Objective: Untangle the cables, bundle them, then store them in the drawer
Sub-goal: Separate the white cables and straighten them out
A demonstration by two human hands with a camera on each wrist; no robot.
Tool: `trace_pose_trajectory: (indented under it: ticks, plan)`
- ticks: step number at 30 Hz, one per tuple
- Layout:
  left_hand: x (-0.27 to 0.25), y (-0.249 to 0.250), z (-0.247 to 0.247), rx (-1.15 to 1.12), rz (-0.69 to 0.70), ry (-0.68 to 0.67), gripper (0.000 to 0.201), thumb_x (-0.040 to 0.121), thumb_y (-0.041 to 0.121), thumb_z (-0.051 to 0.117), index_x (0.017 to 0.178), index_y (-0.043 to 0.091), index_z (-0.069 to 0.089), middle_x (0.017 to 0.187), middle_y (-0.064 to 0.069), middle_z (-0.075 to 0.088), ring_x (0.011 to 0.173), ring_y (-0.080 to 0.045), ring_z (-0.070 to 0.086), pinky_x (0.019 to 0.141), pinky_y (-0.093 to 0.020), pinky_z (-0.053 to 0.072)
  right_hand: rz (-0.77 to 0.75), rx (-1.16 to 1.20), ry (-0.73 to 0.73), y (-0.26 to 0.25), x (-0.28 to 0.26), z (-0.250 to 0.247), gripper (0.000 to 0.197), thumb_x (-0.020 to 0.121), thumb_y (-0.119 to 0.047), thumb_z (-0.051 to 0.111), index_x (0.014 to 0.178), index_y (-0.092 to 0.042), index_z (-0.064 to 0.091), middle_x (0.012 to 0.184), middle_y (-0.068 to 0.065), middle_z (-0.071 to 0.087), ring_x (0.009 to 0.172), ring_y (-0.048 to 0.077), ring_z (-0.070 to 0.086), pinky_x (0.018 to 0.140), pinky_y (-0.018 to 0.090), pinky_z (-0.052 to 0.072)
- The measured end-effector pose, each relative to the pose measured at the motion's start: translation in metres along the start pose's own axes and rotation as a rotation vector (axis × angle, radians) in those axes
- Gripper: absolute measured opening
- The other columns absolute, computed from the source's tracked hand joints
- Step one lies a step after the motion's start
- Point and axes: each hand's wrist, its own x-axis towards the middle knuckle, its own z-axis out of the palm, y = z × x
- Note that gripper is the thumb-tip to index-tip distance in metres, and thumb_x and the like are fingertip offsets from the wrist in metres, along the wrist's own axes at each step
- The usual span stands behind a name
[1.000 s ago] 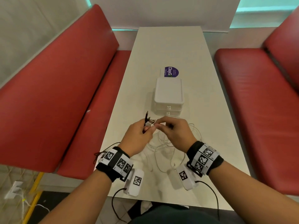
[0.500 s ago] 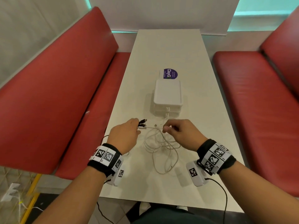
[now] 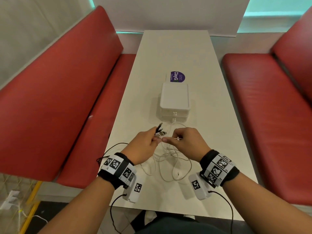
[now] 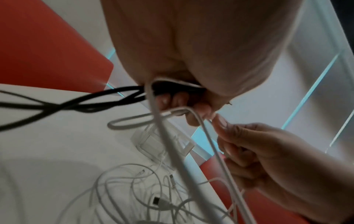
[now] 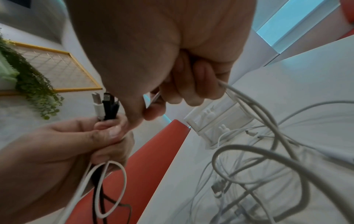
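My left hand (image 3: 143,146) grips a bunch of cable ends (image 5: 105,106), black and white plugs sticking up past its fingers. The black cable (image 4: 67,103) trails off to the left from that hand. My right hand (image 3: 187,142) is curled round a white cable (image 5: 247,100) close beside the left hand. A loose tangle of white cables (image 3: 170,162) lies on the white table (image 3: 219,125) beneath and behind both hands. The small white drawer unit (image 3: 174,100) stands just beyond the hands, both of its drawers closed.
A purple round sticker (image 3: 177,76) lies behind the drawer unit. Red bench seats (image 3: 67,98) flank the narrow table on both sides (image 3: 263,115). The table's near edge runs just in front of my wrists. A plant and framed grid (image 5: 38,72) hang at the left.
The hands, spread apart half a second ago, have come back together above the tangle. The left hand still holds the plug ends.
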Motion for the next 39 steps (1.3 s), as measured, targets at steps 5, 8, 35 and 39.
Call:
trace_pose_trajectory:
  ticks: [5, 8, 35, 39]
  plan:
    - [0.003, 0.007, -0.008, -0.136, -0.063, 0.167, 0.018, 0.092, 0.032, 0.070, 0.083, 0.038, 0.056, 0.060, 0.012, 0.039, 0.056, -0.004, 0.045, 0.058, -0.015, 0.039, -0.096, 0.082, -0.051, -0.005, -0.006, -0.004, 0.028, 0.100, -0.037, 0.057, 0.078, -0.022, 0.067, 0.056, -0.013, 0.056, 0.056, 0.005, 0.050, 0.061, 0.031, 0.040]
    - [0.002, 0.004, -0.012, 0.185, -0.104, 0.220, 0.010, 0.098, 0.029, 0.059, 0.088, 0.025, 0.059, 0.062, 0.009, 0.053, 0.061, -0.013, 0.057, 0.058, -0.027, 0.042, -0.125, 0.041, -0.065, 0.004, 0.000, -0.009, 0.018, 0.102, -0.028, 0.053, 0.092, -0.024, 0.069, 0.073, -0.008, 0.065, 0.067, 0.006, 0.055, 0.068, 0.032, 0.046]
    - [-0.008, -0.033, -0.040, 0.437, -0.173, 0.243, 0.009, 0.100, 0.012, 0.052, 0.098, 0.007, 0.060, 0.102, -0.007, 0.065, 0.097, -0.025, 0.060, 0.080, -0.033, 0.043, -0.077, -0.051, -0.131, 0.007, 0.009, -0.009, 0.025, 0.105, -0.024, 0.047, 0.111, -0.021, 0.071, 0.094, -0.015, 0.071, 0.081, 0.000, 0.063, 0.074, 0.024, 0.046]
    - [-0.006, -0.002, -0.008, -0.151, -0.107, 0.056, 0.015, 0.099, 0.022, 0.061, 0.112, 0.017, 0.066, 0.098, 0.007, 0.072, 0.090, -0.003, 0.067, 0.085, -0.021, 0.050, -0.215, 0.040, -0.216, -0.011, 0.002, 0.011, 0.019, 0.102, -0.024, 0.056, 0.107, -0.024, 0.074, 0.094, -0.005, 0.070, 0.084, 0.006, 0.060, 0.077, 0.022, 0.044]
